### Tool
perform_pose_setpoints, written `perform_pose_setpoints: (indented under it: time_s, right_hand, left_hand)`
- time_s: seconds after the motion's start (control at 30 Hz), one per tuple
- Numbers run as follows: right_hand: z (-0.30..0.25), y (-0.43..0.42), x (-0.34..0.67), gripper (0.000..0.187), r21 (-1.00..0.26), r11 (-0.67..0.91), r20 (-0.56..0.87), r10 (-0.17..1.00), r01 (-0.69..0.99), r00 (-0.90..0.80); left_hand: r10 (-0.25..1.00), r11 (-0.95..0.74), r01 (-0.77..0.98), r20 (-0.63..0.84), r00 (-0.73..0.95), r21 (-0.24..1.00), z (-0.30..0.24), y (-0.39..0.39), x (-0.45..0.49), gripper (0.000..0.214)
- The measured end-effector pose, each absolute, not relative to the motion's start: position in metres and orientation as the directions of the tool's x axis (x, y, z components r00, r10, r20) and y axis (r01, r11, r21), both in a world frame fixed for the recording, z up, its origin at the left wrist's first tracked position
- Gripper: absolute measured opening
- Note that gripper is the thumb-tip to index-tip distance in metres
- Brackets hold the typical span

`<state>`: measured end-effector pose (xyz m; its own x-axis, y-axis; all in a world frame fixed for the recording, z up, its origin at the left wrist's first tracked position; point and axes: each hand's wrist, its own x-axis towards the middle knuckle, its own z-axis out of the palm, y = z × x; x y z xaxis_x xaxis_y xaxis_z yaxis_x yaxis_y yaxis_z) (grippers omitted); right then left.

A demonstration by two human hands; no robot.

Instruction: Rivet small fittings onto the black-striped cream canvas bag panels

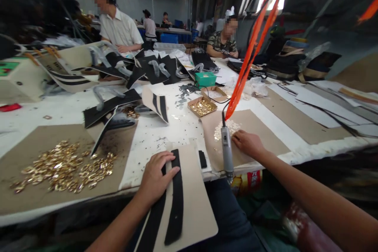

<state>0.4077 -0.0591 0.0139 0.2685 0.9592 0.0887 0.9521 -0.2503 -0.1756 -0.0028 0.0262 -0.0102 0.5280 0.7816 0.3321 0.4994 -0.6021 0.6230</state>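
A beige panel with black strips [193,201] slants from the table edge down over my lap. My left hand [156,175] is closed on its upper left part, thumb and fingers at the black strip. Beside a pile of small pale discs [224,129] on a brown sheet, my right hand [247,141] has its fingers curled together; whether a disc is between them is hidden. Just left of that hand a grey electric screwdriver [226,149] hangs upright from orange cords [246,61]. A small black block [202,159] lies to the right of the panel.
Gold metal fittings [63,165] are heaped on a brown sheet at left. Small cardboard trays [202,106], one with gold pieces, and a green box [205,79] stand mid-table. Black and beige panels [159,69] are piled behind. Two people [118,27] sit across the table.
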Motion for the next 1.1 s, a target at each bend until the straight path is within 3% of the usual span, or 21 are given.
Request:
perform_pose_setpoints:
  time_s: [0.1, 0.23, 0.3, 0.43, 0.57, 0.73, 0.9, 1.1]
  right_hand:
    - [0.031, -0.071, 0.395, 0.032, -0.257, -0.291, 0.194, 0.918, 0.922, 0.344]
    - [0.072, -0.092, 0.344, 0.034, -0.604, -0.256, 0.314, 0.794, 0.755, 0.52]
    - [0.084, -0.093, 0.301, 0.032, -0.685, -0.138, 0.253, 0.876, 0.715, 0.412]
    - [0.07, -0.066, 0.221, 0.025, -0.78, 0.052, 0.065, 0.998, 0.623, -0.003]
    - [0.044, -0.027, 0.189, 0.02, -0.755, 0.053, -0.027, 0.993, 0.654, -0.111]
    - [0.033, -0.011, 0.185, 0.016, -0.63, -0.014, -0.106, 0.992, 0.776, -0.069]
    - [0.034, -0.006, 0.182, 0.012, -0.594, -0.096, -0.14, 0.99, 0.799, 0.014]
    - [0.046, 0.005, 0.184, 0.011, -0.576, -0.077, -0.252, 0.964, 0.814, -0.088]
  left_hand:
    - [0.801, -0.574, 0.494, 0.322, 0.505, 0.652, -0.006, 0.019, -0.001, 0.026]
    - [0.822, -0.54, 0.496, 0.3, 0.484, 0.68, -0.002, 0.014, 0.0, 0.028]
    - [0.827, -0.528, 0.496, 0.284, 0.485, 0.689, -0.001, 0.013, 0.0, 0.028]
    - [0.831, -0.517, 0.5, 0.269, 0.486, 0.695, 0.001, 0.011, -0.001, 0.029]
    - [0.832, -0.515, 0.498, 0.268, 0.485, 0.697, 0.0, 0.011, -0.002, 0.03]
    - [0.833, -0.51, 0.499, 0.259, 0.489, 0.7, -0.002, 0.01, -0.003, 0.03]
    - [0.835, -0.506, 0.507, 0.249, 0.49, 0.698, -0.002, 0.01, -0.004, 0.032]
    - [0.826, -0.522, 0.498, 0.264, 0.498, 0.693, -0.003, 0.011, -0.003, 0.032]
